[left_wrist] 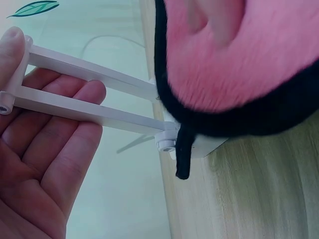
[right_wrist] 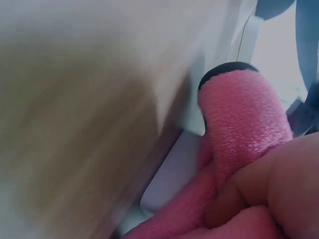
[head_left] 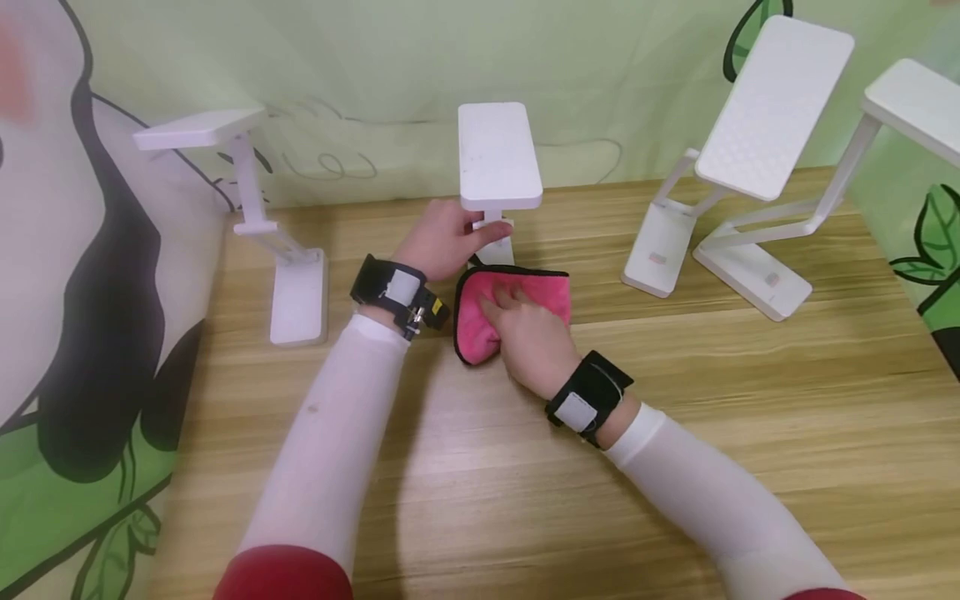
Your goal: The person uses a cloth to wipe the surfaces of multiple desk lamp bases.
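A white folding desk lamp (head_left: 499,158) stands at the back middle of the wooden table. My left hand (head_left: 442,240) grips its stand, with the thumb over the hinge bar and the fingers behind the two thin arms (left_wrist: 94,112). Over the lamp's base lies a pink plush cloth (head_left: 472,329) with black edging and a small black loop. My right hand (head_left: 534,343) holds this cloth against the base, its fingers sunk into the pile. In the right wrist view the cloth bunches around the fingers, and part of the white base (right_wrist: 172,172) shows beside it. The cloth hides most of the base.
Another white folding lamp (head_left: 298,296) stands at the left. Two more, one with a tilted panel (head_left: 776,108) and one with a bent arm (head_left: 847,179), stand close together at the right. Behind the wooden table (head_left: 480,500) hangs a green printed backdrop (head_left: 360,67).
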`<state>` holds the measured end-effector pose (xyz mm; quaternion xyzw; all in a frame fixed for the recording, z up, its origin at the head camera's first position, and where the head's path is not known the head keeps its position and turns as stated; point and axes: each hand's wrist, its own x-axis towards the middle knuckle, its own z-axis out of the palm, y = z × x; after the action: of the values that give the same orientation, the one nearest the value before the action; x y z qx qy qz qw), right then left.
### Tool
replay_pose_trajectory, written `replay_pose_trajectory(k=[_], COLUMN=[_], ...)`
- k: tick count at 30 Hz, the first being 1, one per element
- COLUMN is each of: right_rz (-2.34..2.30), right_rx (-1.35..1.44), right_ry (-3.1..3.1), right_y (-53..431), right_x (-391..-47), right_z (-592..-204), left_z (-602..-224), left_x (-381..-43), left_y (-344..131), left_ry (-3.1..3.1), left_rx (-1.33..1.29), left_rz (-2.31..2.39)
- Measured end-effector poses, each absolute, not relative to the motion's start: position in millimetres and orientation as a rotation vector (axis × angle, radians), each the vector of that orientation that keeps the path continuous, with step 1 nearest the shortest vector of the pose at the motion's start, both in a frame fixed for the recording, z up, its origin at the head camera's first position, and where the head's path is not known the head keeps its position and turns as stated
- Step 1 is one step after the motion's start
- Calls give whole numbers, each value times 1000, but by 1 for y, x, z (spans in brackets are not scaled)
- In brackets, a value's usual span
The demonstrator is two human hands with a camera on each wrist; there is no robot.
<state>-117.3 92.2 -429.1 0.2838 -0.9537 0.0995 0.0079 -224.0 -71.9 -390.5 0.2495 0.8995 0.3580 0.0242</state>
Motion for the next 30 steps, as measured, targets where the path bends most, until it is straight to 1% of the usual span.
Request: replay_pose_trajectory(k=[4, 7, 12, 17, 20, 26, 30], right_rz=[380, 393, 330, 283, 328, 469, 484], right_rx=[900, 886, 861, 895, 935, 982, 980], right_ry=[-2963, -2961, -3004, -3034, -3014, -2957, -2985], right_y=[93, 93, 93, 90, 88, 87, 88], right_x=[-133, -138, -126, -114, -122, -153, -156], right_z=[-431, -433, -430, -424, -425, -429, -428], left_z=[-391, -391, -391, -391, -390, -388, -388], left_x=[-225, -225, -226, -225, -224, -224, -223], left_y=[-72, -72, -72, -72, -72, -71, -72], left_ry=[2783, 2782, 2786, 2780, 2790, 2785, 2764], left_rx=[785, 796, 791, 775, 790, 800, 787], left_rz=[1112, 1110, 1102, 1095, 1093, 1104, 1117])
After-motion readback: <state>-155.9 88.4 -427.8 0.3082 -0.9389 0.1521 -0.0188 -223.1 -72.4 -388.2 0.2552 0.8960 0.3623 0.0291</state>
